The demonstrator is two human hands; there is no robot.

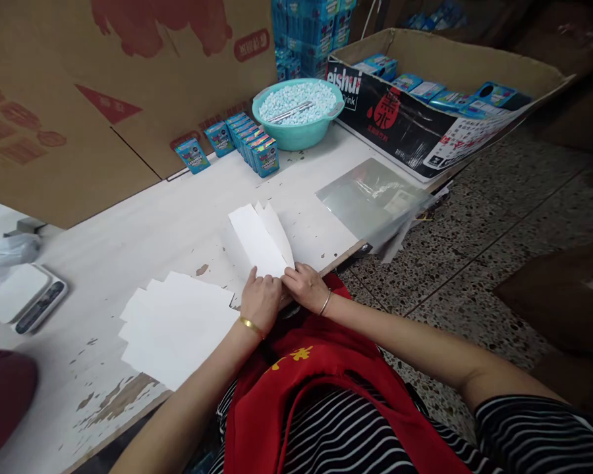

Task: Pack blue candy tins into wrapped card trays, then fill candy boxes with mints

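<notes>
A folded white card point(257, 240) lies near the table's front edge, its right-hand panel standing up at a slant. My left hand point(261, 301), with a gold bracelet at the wrist, has its fingers curled on the card's near end. Close beside it, my right hand point(304, 286) pinches the near right corner of the same card; a thin bangle circles that wrist. To the left of my left forearm, a fanned stack of flat white cards point(178, 326) rests on the table. The undersides of my fingers are hidden.
Small blue packets point(267, 158) stand in a row beside a turquoise basin point(296, 136) of pale blue pellets with metal tongs point(291, 113). A carton point(375, 118) holds blue packets. Plastic sheets point(370, 197) overhang the right edge. A scale point(27, 299) sits left.
</notes>
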